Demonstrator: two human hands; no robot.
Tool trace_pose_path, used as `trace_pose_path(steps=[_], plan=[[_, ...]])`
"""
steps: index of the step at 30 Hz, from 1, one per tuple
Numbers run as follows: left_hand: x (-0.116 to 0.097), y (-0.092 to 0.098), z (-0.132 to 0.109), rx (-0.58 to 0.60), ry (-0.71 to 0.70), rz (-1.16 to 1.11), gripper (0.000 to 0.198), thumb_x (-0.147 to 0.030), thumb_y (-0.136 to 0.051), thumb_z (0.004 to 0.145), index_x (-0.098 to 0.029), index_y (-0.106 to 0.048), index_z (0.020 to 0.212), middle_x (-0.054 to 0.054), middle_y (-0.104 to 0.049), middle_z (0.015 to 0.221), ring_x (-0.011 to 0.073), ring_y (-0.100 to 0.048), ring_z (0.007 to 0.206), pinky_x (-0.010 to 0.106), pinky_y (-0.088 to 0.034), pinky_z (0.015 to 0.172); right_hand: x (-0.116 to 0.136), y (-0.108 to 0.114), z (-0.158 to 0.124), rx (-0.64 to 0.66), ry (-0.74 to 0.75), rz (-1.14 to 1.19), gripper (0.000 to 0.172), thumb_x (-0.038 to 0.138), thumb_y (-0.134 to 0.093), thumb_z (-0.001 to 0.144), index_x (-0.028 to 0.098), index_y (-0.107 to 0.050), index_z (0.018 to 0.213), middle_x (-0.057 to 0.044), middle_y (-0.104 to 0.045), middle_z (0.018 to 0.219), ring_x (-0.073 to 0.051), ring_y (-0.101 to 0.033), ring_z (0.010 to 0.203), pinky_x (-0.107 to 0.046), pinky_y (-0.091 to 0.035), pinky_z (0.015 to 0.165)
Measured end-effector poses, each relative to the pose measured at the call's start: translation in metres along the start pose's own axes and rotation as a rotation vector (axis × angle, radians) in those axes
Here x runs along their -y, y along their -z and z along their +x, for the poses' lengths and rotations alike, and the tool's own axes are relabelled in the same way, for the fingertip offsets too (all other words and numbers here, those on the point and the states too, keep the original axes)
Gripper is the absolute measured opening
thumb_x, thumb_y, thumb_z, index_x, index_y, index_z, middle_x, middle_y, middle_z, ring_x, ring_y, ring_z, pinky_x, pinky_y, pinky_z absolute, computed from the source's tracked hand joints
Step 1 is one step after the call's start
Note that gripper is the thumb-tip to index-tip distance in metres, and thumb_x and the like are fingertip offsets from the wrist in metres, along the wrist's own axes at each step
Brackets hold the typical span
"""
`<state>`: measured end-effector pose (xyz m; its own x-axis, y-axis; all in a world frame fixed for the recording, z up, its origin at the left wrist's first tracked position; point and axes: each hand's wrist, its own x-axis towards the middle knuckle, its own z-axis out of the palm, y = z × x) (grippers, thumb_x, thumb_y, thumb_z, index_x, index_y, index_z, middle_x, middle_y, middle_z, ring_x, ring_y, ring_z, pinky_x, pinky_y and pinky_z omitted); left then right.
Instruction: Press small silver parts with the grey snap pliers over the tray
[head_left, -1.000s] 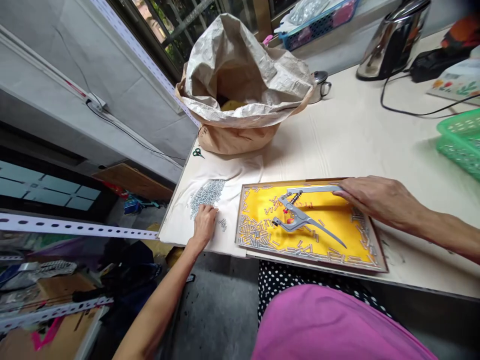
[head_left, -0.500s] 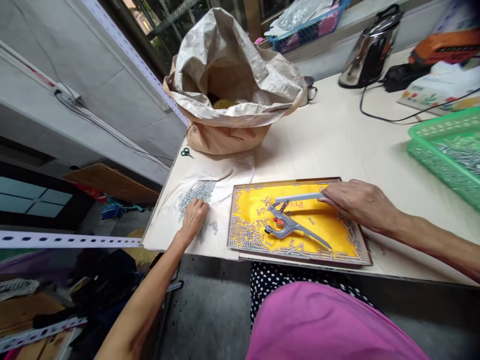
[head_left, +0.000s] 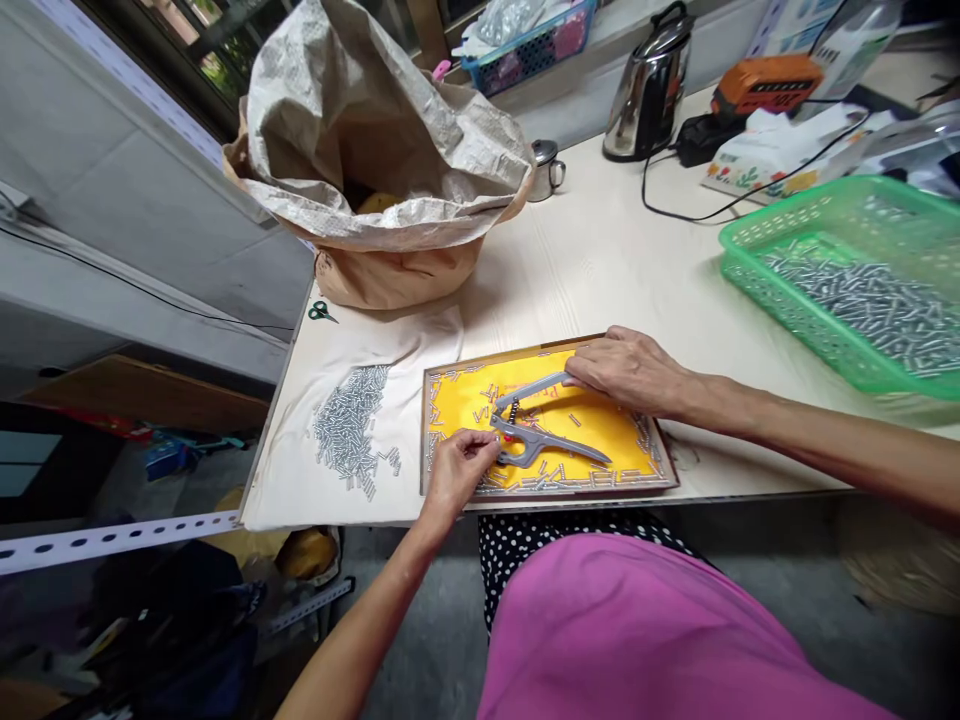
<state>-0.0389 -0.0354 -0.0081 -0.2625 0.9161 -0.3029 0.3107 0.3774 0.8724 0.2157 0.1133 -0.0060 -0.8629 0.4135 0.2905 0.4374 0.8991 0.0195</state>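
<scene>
Grey pliers (head_left: 536, 442) are clasped by the right hand's fingers (head_left: 589, 368); the left hand's fingers (head_left: 480, 445) are pinched, any hold hidden; many pins (head_left: 870, 300) are left heaped in a green basket (head_left: 742, 270).

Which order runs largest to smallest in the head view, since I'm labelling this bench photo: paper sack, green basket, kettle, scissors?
Largest to smallest:
1. the paper sack
2. the green basket
3. the steel kettle
4. the green-handled scissors
</scene>
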Motion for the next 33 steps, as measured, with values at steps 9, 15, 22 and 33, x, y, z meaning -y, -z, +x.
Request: trace_pose_path(steps=[9, 15, 22, 33], plan=[[0.003, -0.005, 0.004, 0.056, 0.135, -0.045, 0.028, -0.038, -0.079, 0.069, -0.013, -0.068, 0.073, -0.001, -0.065, 0.055, 0.0096, -0.058, 0.049, 0.018, -0.045, 0.050, -0.001, -0.002, 0.001, 0.018, -0.020, 0.025, 0.035, 0.036, -0.035, 0.104, 0.020, -0.058, 0.082, -0.003, -0.066, 0.075, -0.016, -0.051, 0.069, -0.034, -0.026, 0.068], [0.004, -0.007, 0.003, 0.106, 0.209, -0.063, 0.026, -0.036, -0.077, 0.076, -0.014, -0.063, 0.077, 0.002, -0.067, 0.051, 0.0121, -0.063, 0.045, 0.020, -0.052, 0.050, -0.001, -0.006, 0.000, 0.034, -0.048, 0.032, 0.034, 0.036, -0.036, 0.103, 0.020, -0.057, 0.083, -0.002, -0.066, 0.075, -0.016, -0.049, 0.068, -0.034, -0.026, 0.069], [-0.003, -0.009, 0.009, 0.137, 0.325, -0.057, 0.021, -0.025, -0.077, 0.080, -0.014, -0.059, 0.077, 0.004, -0.070, 0.054, 0.0161, -0.071, 0.051, 0.021, -0.057, 0.052, 0.001, -0.010, 0.000, 0.042, -0.068, 0.025, 0.034, 0.035, -0.035, 0.104, 0.021, -0.057, 0.083, -0.002, -0.065, 0.074, -0.017, -0.048, 0.068, -0.034, -0.025, 0.068], [-0.009, -0.009, 0.012, 0.151, 0.367, -0.006, 0.020, -0.021, -0.074, 0.082, -0.014, -0.057, 0.074, 0.006, -0.070, 0.054, 0.0161, -0.070, 0.050, 0.020, -0.057, 0.051, 0.008, -0.010, 0.003, -0.039, -0.067, 0.021, 0.050, 0.060, -0.035, 0.098, 0.018, -0.059, 0.110, -0.010, -0.066, 0.100, -0.022, -0.049, 0.087, -0.035, -0.027, 0.076]])
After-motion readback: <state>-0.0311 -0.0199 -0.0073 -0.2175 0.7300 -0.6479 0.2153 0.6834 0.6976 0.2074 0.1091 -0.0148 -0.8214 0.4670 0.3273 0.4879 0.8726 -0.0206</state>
